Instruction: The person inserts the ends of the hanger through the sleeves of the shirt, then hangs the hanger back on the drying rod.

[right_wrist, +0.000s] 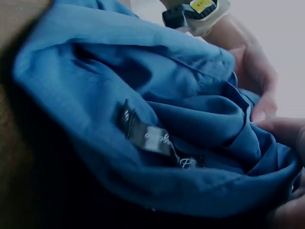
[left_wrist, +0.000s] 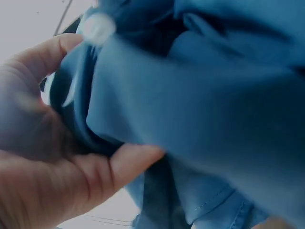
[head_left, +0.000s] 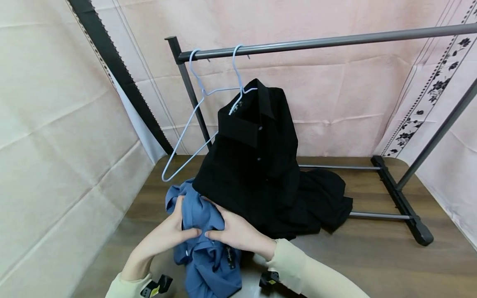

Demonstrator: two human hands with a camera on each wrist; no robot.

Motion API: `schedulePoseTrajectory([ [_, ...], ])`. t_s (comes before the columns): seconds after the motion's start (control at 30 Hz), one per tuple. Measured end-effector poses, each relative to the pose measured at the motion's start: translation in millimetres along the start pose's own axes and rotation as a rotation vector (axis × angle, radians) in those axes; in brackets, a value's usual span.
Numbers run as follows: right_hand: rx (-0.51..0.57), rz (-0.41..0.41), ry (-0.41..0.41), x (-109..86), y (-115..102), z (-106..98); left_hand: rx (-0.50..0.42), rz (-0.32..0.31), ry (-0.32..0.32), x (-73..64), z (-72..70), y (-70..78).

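Shirt [head_left: 206, 267], blue and bunched, sits front-left of the black shirt [head_left: 249, 178], pinched by left hand [head_left: 169, 231] and right hand [head_left: 240, 231], fingers part-curled. Black shirt crowds the right hand, with pale hanger [head_left: 184, 133] to its left, rail [head_left: 335, 42] above.

Rumpled blue garment [head_left: 208, 273], folds bunched, black label [right_wrist: 151, 138] inside, held in both hands [head_left: 171, 231] [head_left: 238, 231]

2 forearms [head_left: 316, 269] slant up from bottom edge; left hand [head_left: 174, 232], right hand [head_left: 240, 231] grip at lower centre-left, thumb tips [head_left: 194, 232] nearly touching.
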State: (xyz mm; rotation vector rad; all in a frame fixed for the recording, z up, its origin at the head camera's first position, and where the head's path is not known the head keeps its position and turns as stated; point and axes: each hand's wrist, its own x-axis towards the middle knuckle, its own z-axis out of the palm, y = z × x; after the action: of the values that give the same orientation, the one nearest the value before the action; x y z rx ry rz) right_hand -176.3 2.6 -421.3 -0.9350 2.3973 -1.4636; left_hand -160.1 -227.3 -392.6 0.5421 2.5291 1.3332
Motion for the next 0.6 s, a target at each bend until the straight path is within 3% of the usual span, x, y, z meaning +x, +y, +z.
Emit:
schedulePoseTrajectory([
  [0.13, 0.017, -0.101, -0.053, -7.7, -13, -9, -0.015, -0.004, -0.001, -16.2, -0.6, 15.7],
  [0.23, 0.029, -0.228, -0.068, -12.2, -23, -15, 0.020, 0.007, 0.028, -28.9, -1.8, 28.3],
  [0.43, -0.047, -0.520, -0.066, -17.8, -44, -20, 0.113, 0.198, 0.129, -56.9, -3.8, 54.4],
  [0.6, -0.146, -0.713, -0.037, -20.5, -66, -26, 0.129, 0.318, 0.196, -78.4, -5.5, 81.9],
])
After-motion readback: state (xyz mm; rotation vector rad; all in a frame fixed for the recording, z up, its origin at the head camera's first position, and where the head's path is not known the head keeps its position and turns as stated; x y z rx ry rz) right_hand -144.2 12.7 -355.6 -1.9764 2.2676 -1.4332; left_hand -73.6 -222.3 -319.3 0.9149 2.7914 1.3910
